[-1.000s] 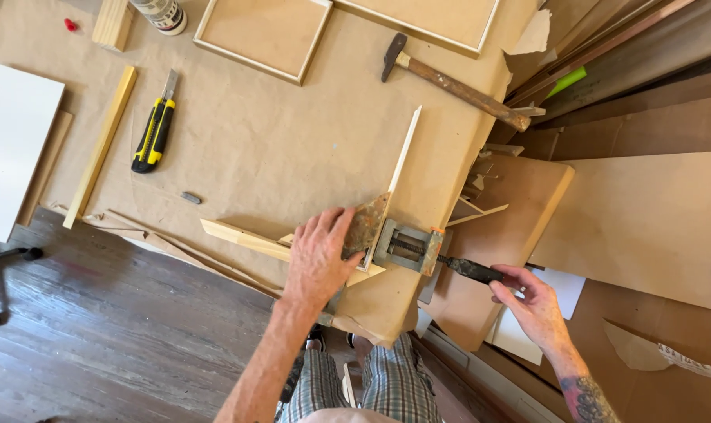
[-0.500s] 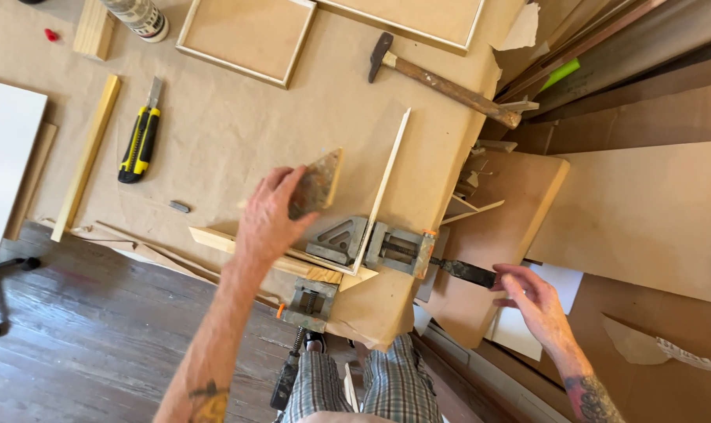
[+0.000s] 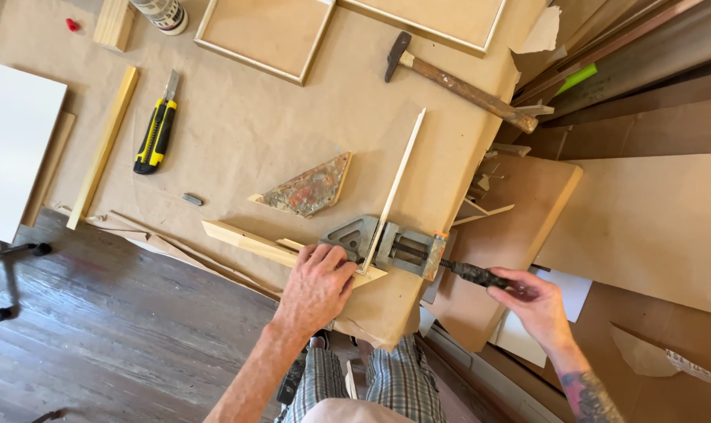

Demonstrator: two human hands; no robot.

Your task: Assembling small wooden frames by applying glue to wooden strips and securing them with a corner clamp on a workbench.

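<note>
Corner clamp (image 3: 387,247) at the paper-covered table's (image 3: 238,133) near edge, both hands on it.

Open paper lies toward 12 o'clock; the edge drops off at 6. Half a second ago the left hand (image 3: 318,283) carried the triangular block (image 3: 308,188), now set down at 11 o'clock; it presses flat, fingers curled, on the wood strip (image 3: 253,244). The right hand (image 3: 537,301), at 3 o'clock, grips the clamp handle (image 3: 477,274).

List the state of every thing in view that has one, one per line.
Corner clamp: on the table edge, holding two wood strips.
Left hand: pressing the strips at the clamp.
Right hand: gripping the clamp handle.
Utility knife: lying flat, untouched.
Hammer: lying flat, untouched.
</note>
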